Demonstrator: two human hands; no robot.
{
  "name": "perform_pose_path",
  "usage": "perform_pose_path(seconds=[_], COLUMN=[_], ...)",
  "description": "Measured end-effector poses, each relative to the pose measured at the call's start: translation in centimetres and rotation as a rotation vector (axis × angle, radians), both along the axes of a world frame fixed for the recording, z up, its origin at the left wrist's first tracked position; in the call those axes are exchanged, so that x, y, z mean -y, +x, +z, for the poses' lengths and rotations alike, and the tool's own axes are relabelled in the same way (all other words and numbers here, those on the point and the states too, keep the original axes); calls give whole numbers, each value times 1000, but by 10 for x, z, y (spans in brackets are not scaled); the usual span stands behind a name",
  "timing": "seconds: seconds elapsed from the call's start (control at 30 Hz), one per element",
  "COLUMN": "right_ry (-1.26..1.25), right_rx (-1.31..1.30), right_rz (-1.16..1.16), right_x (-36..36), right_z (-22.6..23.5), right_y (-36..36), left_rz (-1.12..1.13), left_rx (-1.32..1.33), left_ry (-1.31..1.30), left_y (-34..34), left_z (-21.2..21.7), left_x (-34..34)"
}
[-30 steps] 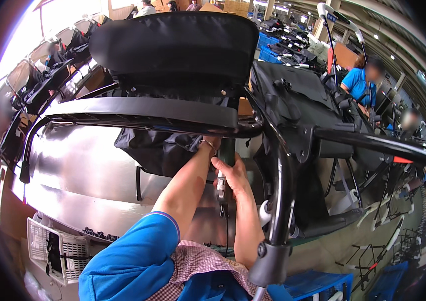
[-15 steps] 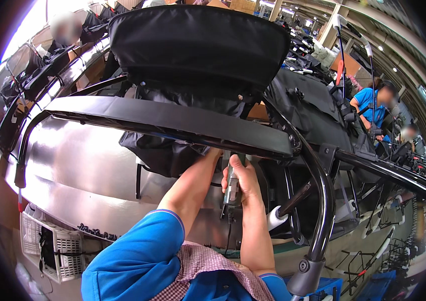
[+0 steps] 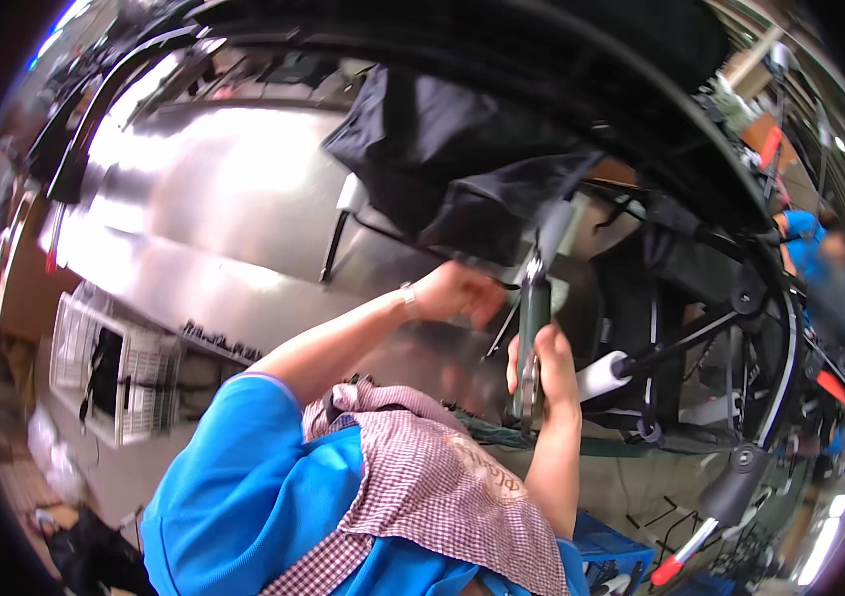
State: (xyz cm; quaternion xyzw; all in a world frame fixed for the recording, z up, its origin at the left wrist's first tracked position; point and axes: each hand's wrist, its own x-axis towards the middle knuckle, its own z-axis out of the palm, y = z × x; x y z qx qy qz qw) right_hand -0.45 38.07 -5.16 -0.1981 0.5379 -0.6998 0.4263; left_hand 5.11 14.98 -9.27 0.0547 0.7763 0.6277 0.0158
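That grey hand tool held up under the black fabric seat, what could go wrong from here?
1. The right hand grips the grey hand tool with its tip up among the black frame tubes; a slip could drive it into the black fabric.
2. The left hand sits close beside the tool tip, so its fingers might get pinched or struck.
3. The picture is tilted and blurred, so the view of the tip may be poor.

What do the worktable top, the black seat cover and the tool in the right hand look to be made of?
Worktable top: bare sheet metal, likely stainless steel, with bright smeared glare. Black seat cover: soft woven fabric, matte, hanging in folds. Tool in the right hand: greenish-grey body with a shiny metal tip; blur leaves metal or plastic open.
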Motion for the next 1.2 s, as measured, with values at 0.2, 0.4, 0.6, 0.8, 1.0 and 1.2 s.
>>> perform_pose_path(seconds=[0.2,0.4,0.6,0.8,1.0,1.2], right_ry=[819,933,206,-453,-255,-165], right_rx=[-901,-1333,-812,112,183,169], right_rz=[424,431,312,235,-75,-46], right_x=[27,58,153,261,288,193], right_z=[-94,-143,70,247,259,237], right_y=[53,75,109,227,251,302], left_rz=[543,888,1011,1012,716,652], left_rx=[409,342,304,219,-34,41], left_ry=[251,461,421,193,521,451], left_y=[175,201,149,27,-27,-49], left_z=[-35,-29,-62,-108,-102,-10], left_x=[48,118,202,248,261,256])
